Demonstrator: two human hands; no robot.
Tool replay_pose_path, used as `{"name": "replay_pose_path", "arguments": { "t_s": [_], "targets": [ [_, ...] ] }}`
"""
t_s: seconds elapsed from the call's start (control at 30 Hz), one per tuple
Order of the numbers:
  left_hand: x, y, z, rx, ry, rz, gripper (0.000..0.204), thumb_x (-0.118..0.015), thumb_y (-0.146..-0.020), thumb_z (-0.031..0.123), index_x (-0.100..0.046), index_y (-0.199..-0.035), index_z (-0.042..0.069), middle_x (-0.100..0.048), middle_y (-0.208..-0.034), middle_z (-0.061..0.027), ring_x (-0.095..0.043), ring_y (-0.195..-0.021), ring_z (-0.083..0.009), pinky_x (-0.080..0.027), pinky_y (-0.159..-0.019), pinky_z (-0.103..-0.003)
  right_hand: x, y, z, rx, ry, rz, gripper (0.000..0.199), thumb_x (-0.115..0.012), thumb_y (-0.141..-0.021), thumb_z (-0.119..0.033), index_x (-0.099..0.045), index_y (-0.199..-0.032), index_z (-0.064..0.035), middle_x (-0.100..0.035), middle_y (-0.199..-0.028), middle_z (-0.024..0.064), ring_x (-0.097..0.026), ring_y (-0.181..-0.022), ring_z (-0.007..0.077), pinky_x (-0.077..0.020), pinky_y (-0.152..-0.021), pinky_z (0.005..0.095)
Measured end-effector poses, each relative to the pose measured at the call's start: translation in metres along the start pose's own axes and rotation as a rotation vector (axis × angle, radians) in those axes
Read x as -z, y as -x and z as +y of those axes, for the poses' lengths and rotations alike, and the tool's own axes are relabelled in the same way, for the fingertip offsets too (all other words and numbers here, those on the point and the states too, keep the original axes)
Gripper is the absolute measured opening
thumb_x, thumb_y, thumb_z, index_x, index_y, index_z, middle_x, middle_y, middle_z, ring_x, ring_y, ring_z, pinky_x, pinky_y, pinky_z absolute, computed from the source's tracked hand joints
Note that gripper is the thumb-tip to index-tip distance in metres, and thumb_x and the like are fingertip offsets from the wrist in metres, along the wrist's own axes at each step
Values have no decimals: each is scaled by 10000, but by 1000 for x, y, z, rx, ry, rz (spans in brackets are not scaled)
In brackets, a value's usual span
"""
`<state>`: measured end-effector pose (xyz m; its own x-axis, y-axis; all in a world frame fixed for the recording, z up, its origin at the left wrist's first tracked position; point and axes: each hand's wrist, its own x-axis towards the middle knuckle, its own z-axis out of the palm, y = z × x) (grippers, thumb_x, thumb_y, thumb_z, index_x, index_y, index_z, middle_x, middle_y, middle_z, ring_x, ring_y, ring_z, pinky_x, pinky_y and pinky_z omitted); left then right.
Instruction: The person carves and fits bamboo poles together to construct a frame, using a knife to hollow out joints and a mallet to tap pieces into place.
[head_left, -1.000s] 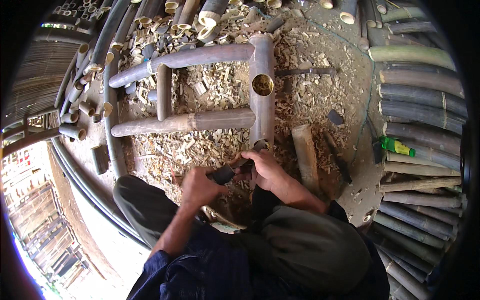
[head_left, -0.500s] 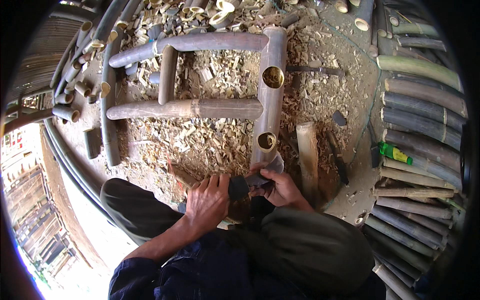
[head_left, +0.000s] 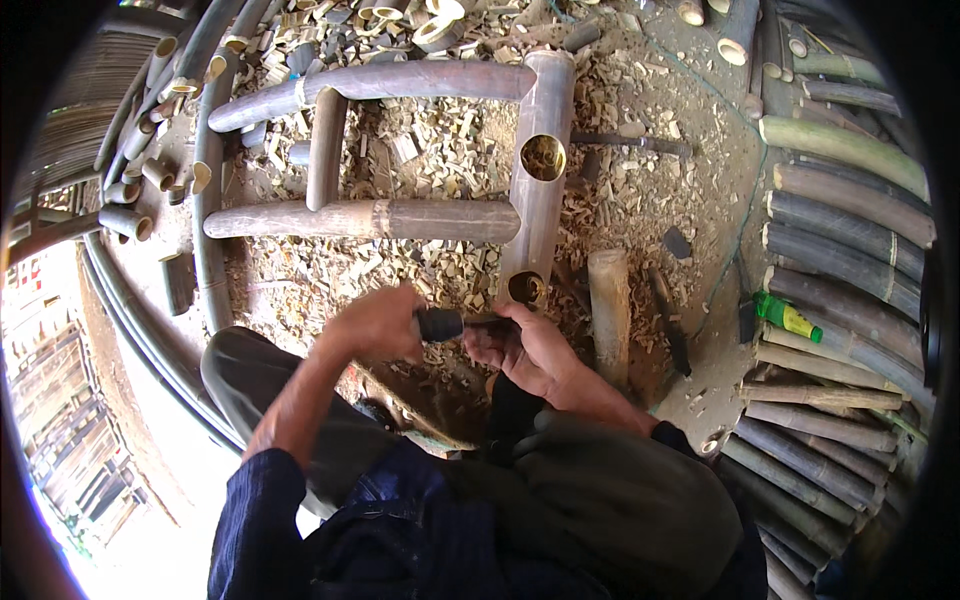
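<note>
Above my lap, my left hand (head_left: 375,325) is closed and slightly smeared by motion. A short black cylindrical piece (head_left: 440,324) sticks out of it to the right. Facing it, my right hand (head_left: 535,350) has its thumb and fingers curled around a thin, dark flat piece (head_left: 487,320), which lies in line with the cylinder. Whether the two are joined cannot be told. Just beyond my right hand is the near end of a thick bamboo pole (head_left: 538,220) with two round holes cut in it.
Two long bamboo poles (head_left: 440,218) run left from the holed pole, with a short crosspiece (head_left: 327,150) between them. Wood chips (head_left: 450,140) cover the ground. An upright pale bamboo piece (head_left: 608,310) stands to the right. Stacked bamboo (head_left: 845,245) and a green bottle (head_left: 785,315) lie farther right.
My left hand has moved up and left with the black cylinder. The broad shiny piece by my right hand no longer shows its flat side. My right hand has shifted slightly left.
</note>
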<state>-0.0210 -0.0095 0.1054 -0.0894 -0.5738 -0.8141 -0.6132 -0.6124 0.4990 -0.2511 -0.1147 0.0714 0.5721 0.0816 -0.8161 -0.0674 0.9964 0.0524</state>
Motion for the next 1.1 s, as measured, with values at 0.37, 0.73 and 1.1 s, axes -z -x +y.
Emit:
{"name": "replay_pose_path", "arguments": {
  "t_s": [0.37, 0.73, 1.1],
  "targets": [
    [-124, 34, 55, 99, -165, 328, 494, -801, -761, 249, -527, -1099, 14, -695, -764, -149, -727, -723, -316, -581, -641, -465, 42, 15, -14, -7, 445, 46, 316, -594, -1020, -291, -680, -1087, 6, -723, -951, 121, -715, -734, 228, -624, -673, 383],
    [-21, 40, 60, 12, -275, 113, 155, -684, -702, 120, -698, -784, -11, -708, -772, -234, -727, -816, -419, -592, -750, -492, 35, 12, 15, 21, -23, -100, 263, -541, -1049, -200, -644, -1118, 31, -724, -983, 176, -748, -843, 285, -637, -808, 439],
    [-186, 4, 93, 56, 794, 255, 560, -849, -728, 313, -658, -1101, -59, -727, -967, -260, -729, -911, -407, -573, -828, -464, 38, 13, -28, 279, 1256, 274, 272, -552, -949, -286, -644, -992, -34, -707, -862, 104, -674, -654, 201, -516, -478, 361]
  ]
}}
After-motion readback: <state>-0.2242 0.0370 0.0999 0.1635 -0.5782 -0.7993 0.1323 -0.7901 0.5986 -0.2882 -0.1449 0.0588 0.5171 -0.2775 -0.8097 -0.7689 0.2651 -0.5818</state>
